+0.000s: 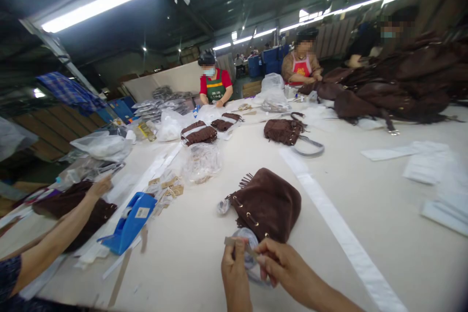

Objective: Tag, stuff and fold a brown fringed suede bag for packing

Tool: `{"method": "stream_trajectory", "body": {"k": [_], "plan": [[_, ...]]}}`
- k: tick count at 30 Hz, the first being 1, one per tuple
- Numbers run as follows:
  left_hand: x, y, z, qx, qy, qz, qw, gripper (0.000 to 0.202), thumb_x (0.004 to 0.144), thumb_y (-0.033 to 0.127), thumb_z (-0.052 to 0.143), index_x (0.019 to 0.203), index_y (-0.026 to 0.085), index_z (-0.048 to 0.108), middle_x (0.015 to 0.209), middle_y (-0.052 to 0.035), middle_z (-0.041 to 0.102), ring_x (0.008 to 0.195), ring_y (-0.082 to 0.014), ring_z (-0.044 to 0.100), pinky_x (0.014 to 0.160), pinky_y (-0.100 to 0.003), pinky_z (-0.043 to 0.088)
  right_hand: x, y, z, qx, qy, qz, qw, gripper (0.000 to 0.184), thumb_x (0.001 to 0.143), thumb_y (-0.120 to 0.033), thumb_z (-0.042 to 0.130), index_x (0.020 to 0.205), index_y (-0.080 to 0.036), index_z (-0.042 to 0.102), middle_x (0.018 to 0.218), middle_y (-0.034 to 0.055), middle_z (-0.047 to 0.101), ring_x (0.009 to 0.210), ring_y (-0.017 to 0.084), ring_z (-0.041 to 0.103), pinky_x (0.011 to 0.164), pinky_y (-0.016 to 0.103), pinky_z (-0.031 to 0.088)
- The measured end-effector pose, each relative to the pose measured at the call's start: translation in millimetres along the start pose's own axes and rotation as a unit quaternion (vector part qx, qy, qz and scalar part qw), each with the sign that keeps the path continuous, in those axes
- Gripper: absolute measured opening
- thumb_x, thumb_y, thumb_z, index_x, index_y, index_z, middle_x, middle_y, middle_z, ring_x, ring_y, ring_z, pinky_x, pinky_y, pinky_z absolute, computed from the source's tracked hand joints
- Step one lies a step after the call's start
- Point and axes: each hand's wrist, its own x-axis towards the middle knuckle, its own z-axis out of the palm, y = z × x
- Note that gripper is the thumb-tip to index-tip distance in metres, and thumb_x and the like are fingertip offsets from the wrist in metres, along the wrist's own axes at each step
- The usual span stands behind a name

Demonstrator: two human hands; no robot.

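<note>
A short, flat brown strip (pixel 251 252) runs between my two hands at the front of the table. My left hand (pixel 234 265) pinches its left end between thumb and fingers. The strip's other end is in the closed fingers of my right hand (pixel 280 261); whether it is paper or tape I cannot tell. Just beyond lies a dark brown drawstring bag (pixel 272 200) with metal eyelets and fringe. Beneath and behind my hands is a grey, wrapped, looped piece (pixel 248 235), probably the bag's strap, partly hidden by my fingers. A small wrapped bundle (pixel 223 206) sits by the bag's left side.
A blue tape dispenser (pixel 133 222) stands at left, near loose tags (pixel 168 190) and a clear plastic bag (pixel 202 162). A co-worker's arm (pixel 62 226) reaches in from the left. More brown bags (pixel 281 131) lie farther back, with a large pile (pixel 398 87) at right.
</note>
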Motion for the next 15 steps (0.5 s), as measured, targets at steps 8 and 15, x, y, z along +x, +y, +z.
{"method": "stream_trajectory", "body": {"k": [8, 15], "plan": [[5.3, 5.3, -1.1, -0.054, 0.012, -0.033, 0.998, 0.054, 0.074, 0.067, 0.064, 0.088, 0.015, 0.068, 0.081, -0.0056, 0.067, 0.08, -0.0202, 0.059, 0.071, -0.027, 0.044, -7.7, 12.4, -11.7, 0.048, -0.016, 0.056, 0.997, 0.026, 0.086, -0.039, 0.057, 0.078, -0.015, 0.057, 0.064, 0.0018, 0.066, 0.045, 0.007, 0.049, 0.045, 0.019, 0.035], [-13.2, 25.2, 3.5, -0.137, -0.086, -0.003, 0.987, 0.038, 0.084, 0.05, 0.063, 0.103, 0.017, 0.066, 0.089, -0.0043, 0.067, 0.081, -0.0173, 0.06, 0.077, -0.026, 0.046, 6.3, 12.9, -9.5, 0.01, 0.008, -0.001, 1.0, 0.04, 0.09, -0.054, 0.051, 0.074, -0.018, 0.051, 0.051, -0.0039, 0.053, 0.042, 0.007, 0.041, 0.044, 0.019, 0.03]]}}
